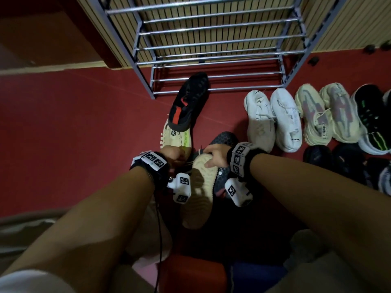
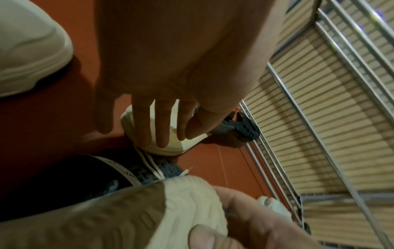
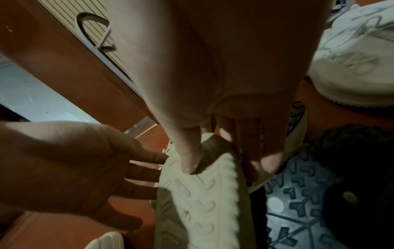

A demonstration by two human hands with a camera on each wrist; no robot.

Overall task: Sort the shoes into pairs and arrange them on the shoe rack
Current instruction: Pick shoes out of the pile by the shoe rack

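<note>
A cream shoe (image 1: 201,187) is turned sole up low in the middle, and my right hand (image 1: 208,157) grips its toe. My right thumb presses the ribbed sole (image 3: 198,202) while the fingers wrap the far side. My left hand (image 1: 177,154) is open, its straight fingers (image 2: 162,134) lying on a second cream shoe (image 2: 187,141) with a green stripe (image 1: 176,136). A black shoe with red marks (image 1: 188,102) lies across that one, its toe against the metal shoe rack (image 1: 211,87). The rack's bars hold no shoes.
A dark shoe with a grey lugged sole (image 3: 298,202) lies right of the held shoe. On the red floor at the right stand a white pair (image 1: 273,119), a cream pair (image 1: 325,115), a black and green shoe (image 1: 372,119) and several dark shoes (image 1: 338,161).
</note>
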